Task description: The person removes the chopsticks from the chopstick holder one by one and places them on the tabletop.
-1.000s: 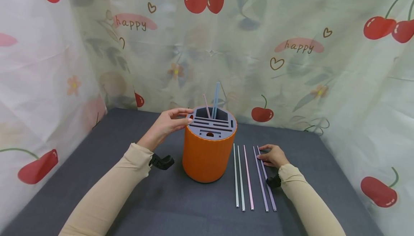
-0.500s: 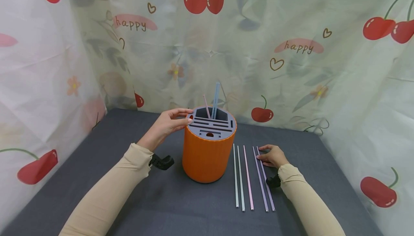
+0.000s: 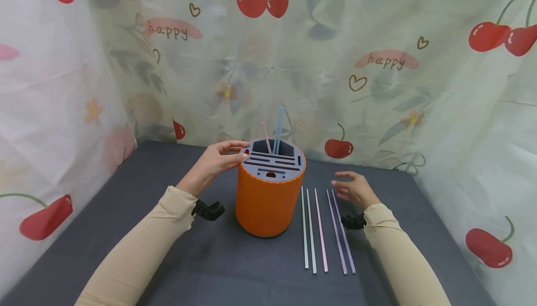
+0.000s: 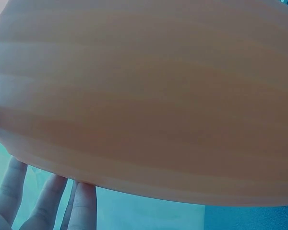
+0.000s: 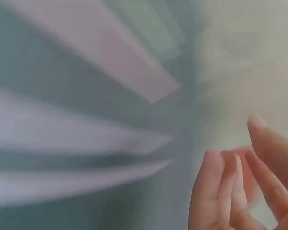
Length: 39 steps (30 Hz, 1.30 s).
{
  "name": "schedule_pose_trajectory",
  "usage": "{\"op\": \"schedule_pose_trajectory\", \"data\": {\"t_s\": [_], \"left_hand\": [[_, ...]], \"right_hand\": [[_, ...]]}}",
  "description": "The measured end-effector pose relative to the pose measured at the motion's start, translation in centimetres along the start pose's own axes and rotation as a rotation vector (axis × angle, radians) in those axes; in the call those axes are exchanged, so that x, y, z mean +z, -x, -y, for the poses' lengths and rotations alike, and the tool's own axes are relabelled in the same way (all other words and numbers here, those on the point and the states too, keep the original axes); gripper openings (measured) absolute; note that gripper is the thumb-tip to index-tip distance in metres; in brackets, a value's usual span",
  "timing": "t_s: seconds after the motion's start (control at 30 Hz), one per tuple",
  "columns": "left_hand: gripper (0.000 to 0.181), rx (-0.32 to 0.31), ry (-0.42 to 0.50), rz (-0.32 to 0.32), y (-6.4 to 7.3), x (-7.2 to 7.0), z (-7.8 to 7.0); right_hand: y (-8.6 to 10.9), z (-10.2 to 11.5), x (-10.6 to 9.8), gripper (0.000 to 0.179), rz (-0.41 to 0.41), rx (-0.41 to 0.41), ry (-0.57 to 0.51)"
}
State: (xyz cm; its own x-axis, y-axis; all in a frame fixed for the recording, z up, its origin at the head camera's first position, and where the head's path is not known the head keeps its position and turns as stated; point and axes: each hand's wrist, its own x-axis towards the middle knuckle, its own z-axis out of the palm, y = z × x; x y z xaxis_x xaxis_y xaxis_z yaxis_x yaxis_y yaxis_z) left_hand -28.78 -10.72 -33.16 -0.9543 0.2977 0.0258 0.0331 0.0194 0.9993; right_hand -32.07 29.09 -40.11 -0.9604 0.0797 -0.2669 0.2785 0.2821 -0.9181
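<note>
An orange cylindrical knife block (image 3: 267, 203) with a grey slotted top stands on the table. My left hand (image 3: 211, 164) rests on its left rim, thumb and fingers lying fairly straight against it; in the left wrist view its fingers (image 4: 47, 201) touch the ribbed wall. One pink and two blue chopsticks (image 3: 278, 131) stand in the back compartment. To the right lie two pale green chopsticks (image 3: 311, 231), one pink chopstick (image 3: 321, 231) and two purple chopsticks (image 3: 337, 231). My right hand (image 3: 355, 189) is above the purple pair's far ends, fingers loosely spread and holding nothing.
A dark grey cloth covers the table (image 3: 201, 268). Behind it and at both sides hangs a curtain (image 3: 268, 64) printed with cherries. Each wrist wears a black strap (image 3: 209, 210).
My right hand has let go of the right purple chopstick and moved up and away, its fingers spreading. The left hand and the knife block have stayed still.
</note>
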Motion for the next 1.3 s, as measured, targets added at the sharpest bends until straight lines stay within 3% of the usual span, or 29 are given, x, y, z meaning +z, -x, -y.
{"op": "schedule_pose_trajectory", "data": {"t_s": [0.2,0.3,0.43,0.53,0.67,0.9,1.0,1.3], "left_hand": [[0.050,0.007,0.019,-0.014,0.0,-0.2,-0.2],[0.050,0.008,0.020,-0.012,0.0,-0.1,-0.2],[0.049,0.009,0.024,-0.008,0.0,-0.1,-0.1],[0.049,0.007,0.029,-0.007,0.0,0.0,-0.1],[0.050,0.004,0.025,-0.002,0.0,0.0,0.0],[0.049,0.002,0.019,-0.001,0.0,0.0,0.1],[0.049,0.002,0.013,0.003,-0.1,0.0,0.2],[0.047,-0.021,0.028,0.008,0.3,0.1,-0.7]], "right_hand": [[2.4,9.7,1.4,0.048,0.089,-0.292,-0.371],[4.3,13.5,3.3,0.046,0.116,-0.437,-0.448],[6.4,16.2,6.5,0.046,0.185,-0.582,-0.479],[7.0,16.7,8.7,0.045,0.256,-0.620,-0.446],[7.0,16.3,10.8,0.045,0.326,-0.625,-0.292],[6.3,15.5,12.2,0.038,0.331,-0.612,0.028],[6.1,15.5,12.3,0.036,0.320,-0.583,0.081],[5.8,15.6,12.4,0.026,0.325,-0.555,0.101]]}}
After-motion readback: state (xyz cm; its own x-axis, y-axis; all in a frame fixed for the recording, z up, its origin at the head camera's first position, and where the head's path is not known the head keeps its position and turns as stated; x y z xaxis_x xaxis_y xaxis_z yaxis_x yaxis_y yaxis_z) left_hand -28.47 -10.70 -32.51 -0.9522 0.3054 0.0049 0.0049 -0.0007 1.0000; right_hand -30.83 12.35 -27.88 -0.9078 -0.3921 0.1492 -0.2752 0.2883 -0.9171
